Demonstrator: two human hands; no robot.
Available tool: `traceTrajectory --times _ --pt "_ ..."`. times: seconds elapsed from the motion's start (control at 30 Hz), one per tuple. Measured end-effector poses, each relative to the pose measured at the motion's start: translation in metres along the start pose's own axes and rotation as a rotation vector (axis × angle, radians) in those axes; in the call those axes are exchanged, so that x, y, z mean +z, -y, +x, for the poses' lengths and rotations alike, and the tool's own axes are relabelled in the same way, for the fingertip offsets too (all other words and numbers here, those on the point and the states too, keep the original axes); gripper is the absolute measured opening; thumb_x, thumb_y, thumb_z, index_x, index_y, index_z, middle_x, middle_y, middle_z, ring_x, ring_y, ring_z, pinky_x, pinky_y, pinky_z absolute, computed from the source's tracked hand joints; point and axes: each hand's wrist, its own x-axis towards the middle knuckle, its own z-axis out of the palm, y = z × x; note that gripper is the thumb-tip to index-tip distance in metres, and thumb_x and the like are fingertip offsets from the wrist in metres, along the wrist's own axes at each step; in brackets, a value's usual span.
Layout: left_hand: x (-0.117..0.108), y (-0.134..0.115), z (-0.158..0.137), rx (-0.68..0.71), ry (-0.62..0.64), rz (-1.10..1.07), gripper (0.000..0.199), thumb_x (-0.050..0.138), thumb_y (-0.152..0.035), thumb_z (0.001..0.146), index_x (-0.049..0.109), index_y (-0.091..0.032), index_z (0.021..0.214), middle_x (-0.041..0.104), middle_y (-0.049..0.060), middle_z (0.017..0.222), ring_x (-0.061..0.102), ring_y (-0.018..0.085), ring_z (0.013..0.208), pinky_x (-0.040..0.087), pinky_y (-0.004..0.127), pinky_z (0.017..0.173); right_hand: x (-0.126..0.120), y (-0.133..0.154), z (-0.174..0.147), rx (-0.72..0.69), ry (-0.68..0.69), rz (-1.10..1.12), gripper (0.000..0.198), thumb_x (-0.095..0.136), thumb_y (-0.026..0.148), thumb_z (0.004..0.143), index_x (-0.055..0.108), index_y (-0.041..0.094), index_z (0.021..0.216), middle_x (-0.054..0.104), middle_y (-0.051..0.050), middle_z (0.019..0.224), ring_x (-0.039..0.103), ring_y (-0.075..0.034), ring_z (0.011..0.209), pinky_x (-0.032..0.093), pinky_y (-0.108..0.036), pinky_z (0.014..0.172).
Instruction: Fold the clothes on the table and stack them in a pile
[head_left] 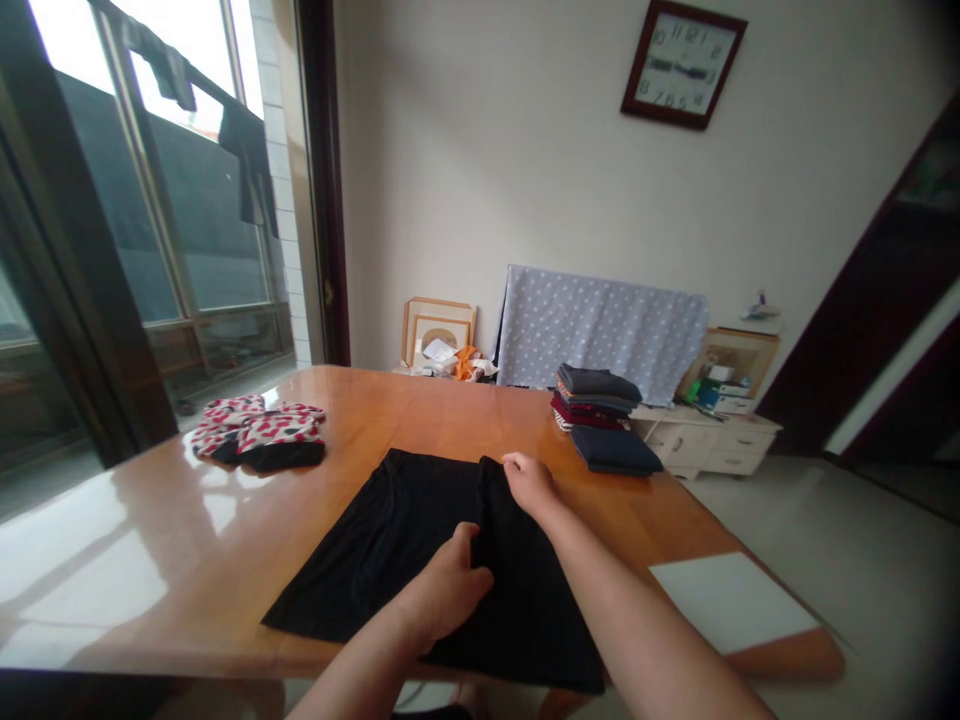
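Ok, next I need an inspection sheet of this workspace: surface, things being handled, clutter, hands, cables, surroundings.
Surface: glossy wooden table, bright reflections at left.
Things handled: black garment, spread out.
Clutter: red-spotted clothing at left; folded clothes stack at far right; white flat sheet at near right.
Hands: left hand on the garment, grip unclear; right hand pinching its far edge.
Cables: nothing seen.
Surroundings: wall clock, dotted cloth, white cabinet, window at left.

The person's forearms (619, 600) reach forward, the right hand (531, 484) farther out with fingers (514, 460) curled, the left hand (450, 588) nearer with thumb (481, 579) apart.
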Motion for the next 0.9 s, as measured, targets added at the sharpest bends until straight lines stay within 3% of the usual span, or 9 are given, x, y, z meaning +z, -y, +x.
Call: traceTrajectory --times 0.1,0.23,0.33,0.43,0.6,0.67,0.77,0.83,0.9 --pt "-0.005 -0.001 -0.001 -0.005 0.042 0.043 0.07 0.06 -0.021 0.075 0.04 -0.016 0.141 0.064 0.007 0.097 0.063 0.017 0.074 0.046 0.023 0.06 0.016 0.002 -0.009 -0.164 0.151 -0.348 0.04 0.053 0.031 0.092 0.064 0.023 0.129 0.056 -0.009 0.145 0.045 -0.024 0.14 0.028 -0.041 0.117" --pt "-0.01 -0.001 -0.005 -0.043 0.103 0.096 0.081 0.062 -0.023 0.072 0.033 -0.02 0.148 0.062 0.006 0.097 0.059 0.013 0.056 0.042 0.021 0.047 0.033 0.0 -0.018 -0.154 0.289 -0.596 0.06 0.043 0.04 0.098 0.036 0.019 0.154 0.029 -0.01 0.162 0.02 -0.023 0.152 0.007 -0.045 0.123" --pt "-0.012 -0.002 -0.01 -0.082 0.162 0.14 0.086 0.061 -0.024 0.072 0.028 -0.021 0.152 0.063 0.006 0.092 0.056 0.012 0.044 0.038 0.021 0.04 0.034 -0.002 -0.018 -0.165 0.293 -0.619 0.062 0.037 0.043 0.1 0.031 0.019 0.156 0.026 -0.01 0.163 0.018 -0.023 0.152 0.006 -0.045 0.123" --pt "-0.016 -0.004 -0.013 -0.088 0.194 0.199 0.088 0.062 -0.024 0.07 0.028 -0.02 0.152 0.063 0.004 0.087 0.055 0.012 0.042 0.038 0.022 0.039 0.027 -0.003 -0.013 -0.178 0.283 -0.551 0.059 0.038 0.044 0.1 0.038 0.02 0.153 0.032 -0.009 0.161 0.023 -0.024 0.151 0.011 -0.046 0.122" --pt "-0.026 -0.005 -0.013 0.033 0.174 0.301 0.083 0.068 -0.025 0.067 0.04 -0.017 0.144 0.062 0.0 0.077 0.058 0.014 0.054 0.035 0.02 0.045 0.008 -0.006 -0.008 -0.197 0.083 -0.461 0.047 0.039 0.039 0.1 0.057 0.02 0.14 0.052 -0.012 0.148 0.043 -0.025 0.14 0.025 -0.041 0.118" --pt "-0.028 -0.003 -0.012 0.086 0.134 0.351 0.079 0.071 -0.024 0.063 0.047 -0.016 0.138 0.062 -0.001 0.075 0.06 0.016 0.06 0.034 0.021 0.048 0.002 -0.011 -0.011 -0.186 0.071 -0.535 0.048 0.042 0.041 0.099 0.056 0.021 0.141 0.049 -0.013 0.151 0.038 -0.028 0.144 0.019 -0.045 0.12" --pt "-0.029 0.001 -0.009 0.092 0.143 0.4 0.069 0.072 -0.026 0.063 0.054 -0.017 0.129 0.064 -0.001 0.076 0.06 0.017 0.064 0.035 0.022 0.05 0.0 -0.016 -0.017 -0.127 0.182 -0.641 0.055 0.039 0.047 0.1 0.048 0.022 0.148 0.035 -0.012 0.16 0.024 -0.028 0.15 0.011 -0.049 0.121" --pt "-0.033 0.006 -0.004 0.089 0.148 0.421 0.059 0.07 -0.032 0.068 0.057 -0.017 0.124 0.065 0.0 0.078 0.061 0.017 0.065 0.037 0.023 0.051 0.002 -0.013 -0.019 -0.087 0.223 -0.684 0.058 0.034 0.049 0.101 0.043 0.021 0.151 0.031 -0.012 0.161 0.02 -0.027 0.152 0.008 -0.05 0.121" --pt "-0.041 0.011 0.004 0.112 0.067 0.459 0.047 0.064 -0.038 0.076 0.059 -0.017 0.119 0.066 0.001 0.079 0.062 0.018 0.067 0.038 0.025 0.054 0.006 -0.004 -0.019 -0.084 0.231 -0.707 0.061 0.03 0.05 0.101 0.04 0.02 0.152 0.03 -0.013 0.162 0.019 -0.026 0.152 0.006 -0.05 0.121"
